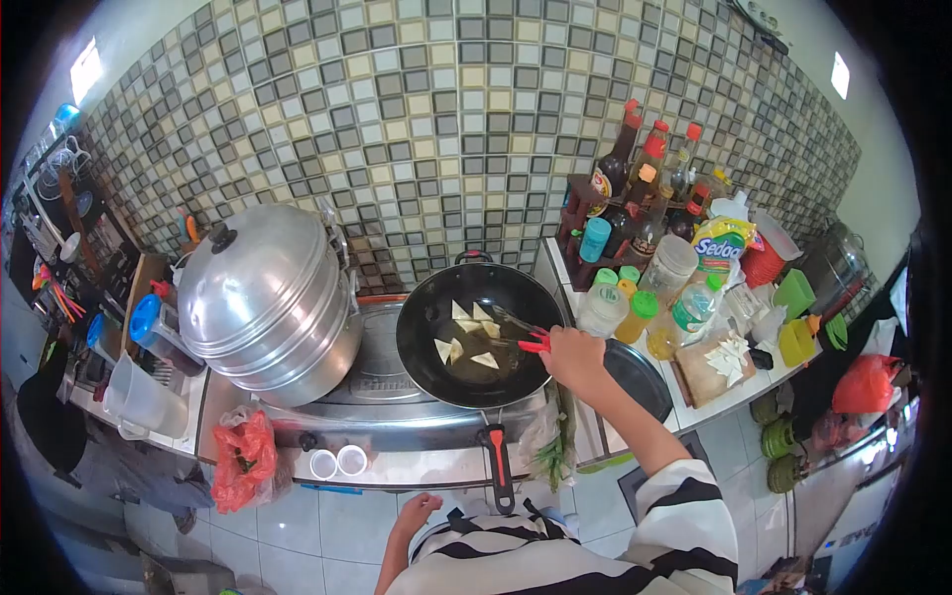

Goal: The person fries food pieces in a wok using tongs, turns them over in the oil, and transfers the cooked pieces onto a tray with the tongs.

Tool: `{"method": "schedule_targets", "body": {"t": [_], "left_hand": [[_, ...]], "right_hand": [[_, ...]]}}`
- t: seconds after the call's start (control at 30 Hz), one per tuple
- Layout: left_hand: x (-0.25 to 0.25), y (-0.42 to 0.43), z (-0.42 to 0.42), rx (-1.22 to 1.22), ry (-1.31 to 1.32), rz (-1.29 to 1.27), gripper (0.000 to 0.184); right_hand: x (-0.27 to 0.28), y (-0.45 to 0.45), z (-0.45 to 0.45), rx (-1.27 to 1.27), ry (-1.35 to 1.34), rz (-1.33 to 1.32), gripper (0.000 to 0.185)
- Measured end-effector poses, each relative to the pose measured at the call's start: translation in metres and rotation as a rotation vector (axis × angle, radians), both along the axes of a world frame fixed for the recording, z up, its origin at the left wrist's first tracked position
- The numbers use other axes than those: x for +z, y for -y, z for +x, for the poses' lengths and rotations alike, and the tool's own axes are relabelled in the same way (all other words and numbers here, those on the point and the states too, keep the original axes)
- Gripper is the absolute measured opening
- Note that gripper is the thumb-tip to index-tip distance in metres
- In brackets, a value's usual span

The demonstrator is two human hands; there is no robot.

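Observation:
My right hand grips red-handled tongs at the right rim of a black frying pan. The metal arms of the tongs reach over the pan. Several pale triangular pieces lie inside in a layer of what looks like oil. The pan sits on the stove, with its black and red handle pointing towards me. Low by my waist, my left hand is loosely curled, with nothing visible in it and apart from the counter.
A large metal steamer pot stands left of the pan. Two white cups and a red plastic bag are at the front edge. Sauce bottles, jars and a wooden board with pale triangles crowd the right counter, beside a dark round pan.

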State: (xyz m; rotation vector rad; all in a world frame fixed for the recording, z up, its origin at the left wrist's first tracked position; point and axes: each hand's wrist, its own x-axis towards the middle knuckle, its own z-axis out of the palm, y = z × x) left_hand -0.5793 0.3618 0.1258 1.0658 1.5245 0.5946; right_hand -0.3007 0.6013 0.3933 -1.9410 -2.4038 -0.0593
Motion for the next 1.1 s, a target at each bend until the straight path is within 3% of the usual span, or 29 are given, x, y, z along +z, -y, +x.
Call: {"method": "schedule_targets", "body": {"t": [0.13, 0.4, 0.5, 0.6, 0.67, 0.8, 1.0, 1.1], "left_hand": [[0.061, -0.013, 0.026, 0.040, 0.260, 0.054, 0.030], [0.142, -0.030, 0.049, -0.207, 0.600, -0.117, 0.032], [0.121, -0.033, 0.054, -0.272, 0.637, -0.094, 0.034], [0.111, -0.037, 0.058, -0.380, 0.552, -0.051, 0.034], [0.112, -0.037, 0.062, -0.394, 0.562, -0.060, 0.032], [0.123, -0.033, 0.067, -0.374, 0.610, -0.072, 0.032], [0.147, -0.032, 0.068, -0.362, 0.654, -0.126, 0.035], [0.143, -0.033, 0.066, -0.371, 0.663, -0.131, 0.036]], "right_hand": [[0.014, 0.021, 0.008, 0.094, 0.045, 0.172, 0.027], [-0.018, 0.037, 0.018, 0.344, 0.291, 0.543, 0.017], [-0.040, 0.031, 0.022, 0.322, 0.388, 0.545, 0.024], [-0.058, 0.018, 0.028, 0.309, 0.407, 0.544, 0.021], [-0.066, 0.009, 0.032, 0.313, 0.388, 0.560, 0.009], [-0.069, -0.005, 0.042, 0.306, 0.338, 0.515, 0.010], [-0.054, -0.011, 0.049, 0.231, 0.150, 0.321, 0.018], [-0.047, -0.014, 0.052, 0.148, -0.065, 0.254, 0.026]]}}
